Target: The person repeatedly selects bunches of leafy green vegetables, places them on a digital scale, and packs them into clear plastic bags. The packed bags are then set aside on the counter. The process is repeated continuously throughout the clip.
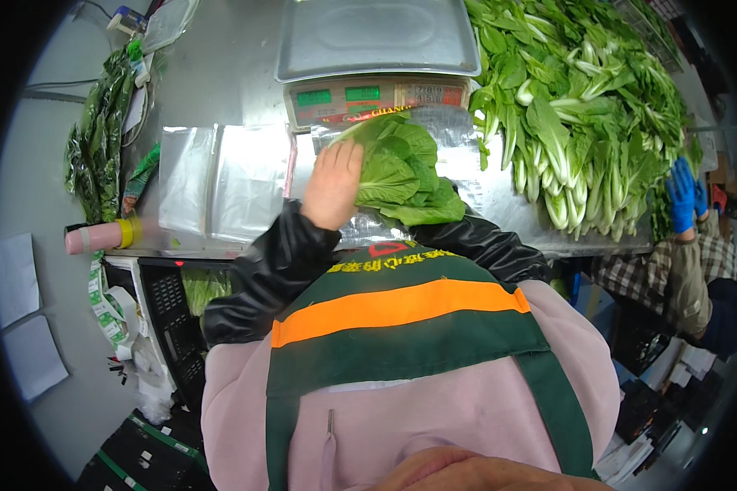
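Note:
A bunch of leafy greens [405, 166] lies in front of me on a clear plastic bag [457, 132]. My left hand [335, 178] rests on its left side, fingers together and pressed against the stalks and leaves. My right hand is hidden beneath the leaves; only its black sleeve [491, 239] shows, reaching under them. Directly behind the bunch stands a digital scale [399, 92] with lit green displays and a metal pan [378, 43]. Left of my left hand lie flat stacks of clear plastic bags [249, 178].
Loose leafy greens [583, 116] are heaped on the metal table at the right, where a co-worker's blue-gloved hands [681, 196] are. Bagged greens [98, 135] and a pink bottle [95, 238] lie at the left. A black crate [172, 325] sits below the table's edge.

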The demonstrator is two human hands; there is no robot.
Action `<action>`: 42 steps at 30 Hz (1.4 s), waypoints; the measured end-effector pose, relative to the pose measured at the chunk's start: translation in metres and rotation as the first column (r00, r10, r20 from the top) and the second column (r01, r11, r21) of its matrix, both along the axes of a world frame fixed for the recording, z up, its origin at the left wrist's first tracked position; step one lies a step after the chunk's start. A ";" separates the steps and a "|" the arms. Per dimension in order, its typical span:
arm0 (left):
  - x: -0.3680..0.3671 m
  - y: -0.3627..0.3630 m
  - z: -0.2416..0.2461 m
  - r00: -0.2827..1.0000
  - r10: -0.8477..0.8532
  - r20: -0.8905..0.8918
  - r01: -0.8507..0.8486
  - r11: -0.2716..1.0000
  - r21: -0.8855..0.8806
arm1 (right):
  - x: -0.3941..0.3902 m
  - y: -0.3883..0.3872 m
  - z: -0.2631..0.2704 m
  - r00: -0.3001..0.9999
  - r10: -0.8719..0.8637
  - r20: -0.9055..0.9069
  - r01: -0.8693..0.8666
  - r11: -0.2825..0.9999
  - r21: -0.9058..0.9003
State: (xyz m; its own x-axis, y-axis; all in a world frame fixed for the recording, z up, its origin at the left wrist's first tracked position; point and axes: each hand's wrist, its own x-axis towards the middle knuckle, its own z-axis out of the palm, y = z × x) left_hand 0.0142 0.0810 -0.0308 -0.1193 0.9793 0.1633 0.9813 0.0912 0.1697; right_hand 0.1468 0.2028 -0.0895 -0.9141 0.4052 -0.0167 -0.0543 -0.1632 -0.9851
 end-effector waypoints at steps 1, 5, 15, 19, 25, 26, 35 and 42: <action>0.007 0.003 -0.013 1.000 0.019 -0.009 -0.019 0.999 -0.026 | 0.000 0.001 -0.008 1.000 -0.008 0.011 0.007 0.999 0.045; 0.022 0.007 -0.043 0.995 0.078 -0.065 -0.070 0.992 0.109 | 0.021 0.024 -0.016 0.993 -0.061 0.101 0.025 0.945 0.325; 0.038 0.006 -0.063 0.982 0.127 -0.140 -0.112 0.988 0.105 | 0.037 0.051 0.106 0.979 -0.056 0.195 -0.167 0.325 0.931; 0.032 0.004 -0.044 0.982 0.033 -0.186 -0.048 0.996 -0.078 | 0.004 0.016 0.072 0.847 -0.038 0.530 -0.513 0.200 0.835; 0.014 -0.063 0.020 0.981 -0.063 0.186 0.079 0.994 -0.080 | 0.011 0.014 0.029 0.867 -0.091 0.490 -0.443 0.310 0.841; 0.018 -0.069 0.020 0.996 -0.055 0.066 0.065 0.986 -0.156 | 0.012 0.014 0.029 0.865 -0.098 0.492 -0.442 0.313 0.841; 0.047 -0.061 -0.028 0.940 -0.341 0.008 0.336 0.932 0.137 | 0.012 0.014 0.024 0.890 -0.124 0.439 -0.383 0.320 0.867; 0.040 -0.045 -0.010 0.972 -0.195 0.131 0.175 0.974 0.145 | 0.021 -0.020 0.023 0.877 -0.149 0.457 -0.418 0.233 0.878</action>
State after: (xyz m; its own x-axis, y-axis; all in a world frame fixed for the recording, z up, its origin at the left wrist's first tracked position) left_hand 0.0538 0.0356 -0.0409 0.0303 0.9577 0.2860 0.9434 -0.1219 0.3084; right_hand 0.1682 0.1828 -0.0667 -0.9671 0.2462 -0.0645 0.2539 0.9169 -0.3078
